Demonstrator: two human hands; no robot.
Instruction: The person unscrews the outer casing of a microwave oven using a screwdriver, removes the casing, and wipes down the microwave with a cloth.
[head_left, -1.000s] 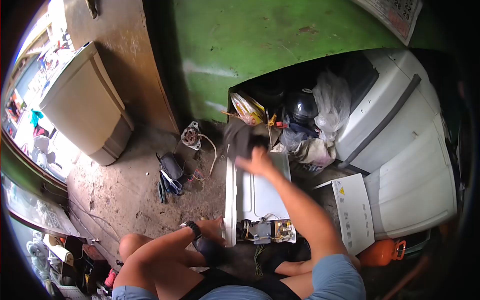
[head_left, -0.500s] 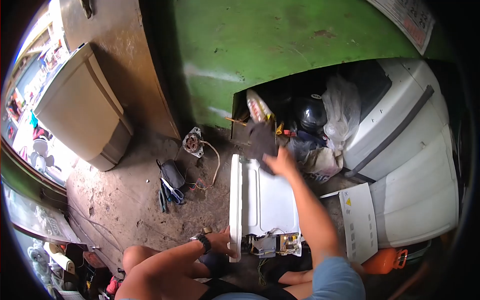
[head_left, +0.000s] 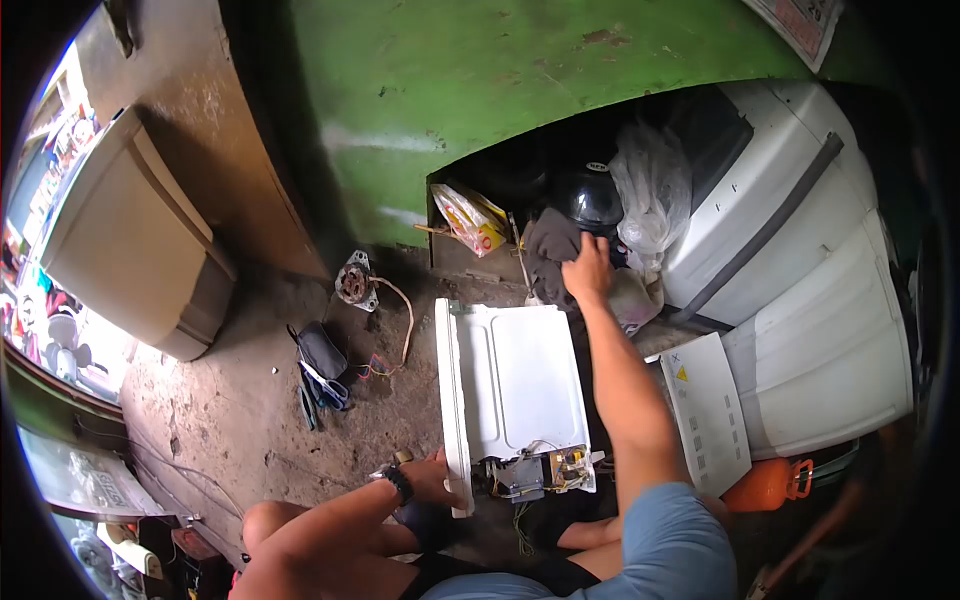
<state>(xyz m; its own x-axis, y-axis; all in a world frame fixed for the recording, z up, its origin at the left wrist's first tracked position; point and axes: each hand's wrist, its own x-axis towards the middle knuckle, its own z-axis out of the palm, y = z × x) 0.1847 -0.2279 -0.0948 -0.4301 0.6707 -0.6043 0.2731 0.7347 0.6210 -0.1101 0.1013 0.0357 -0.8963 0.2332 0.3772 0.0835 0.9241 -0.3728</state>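
Observation:
A white appliance (head_left: 525, 375) lies on the floor in front of me, with its wiring and electronic parts (head_left: 545, 472) exposed at the near end. My left hand (head_left: 432, 480) rests against the near left edge of its raised white side; its fingers are partly hidden there. Beyond the far right corner, my right hand (head_left: 590, 268) is closed on a dark cloth (head_left: 553, 248), over the pile of items beside the black helmet (head_left: 594, 200).
A motor (head_left: 355, 283) with a cord, a dark pouch (head_left: 321, 350) and scissors (head_left: 328, 385) lie left. At right are a vented white panel (head_left: 705, 415), an orange cylinder (head_left: 760, 485) and large white casings (head_left: 820, 350). A clear plastic bag (head_left: 650, 190) hangs behind.
My right hand has carried the dark cloth from over the white appliance's far end to the pile at the right. My left hand stays at the appliance's near left edge.

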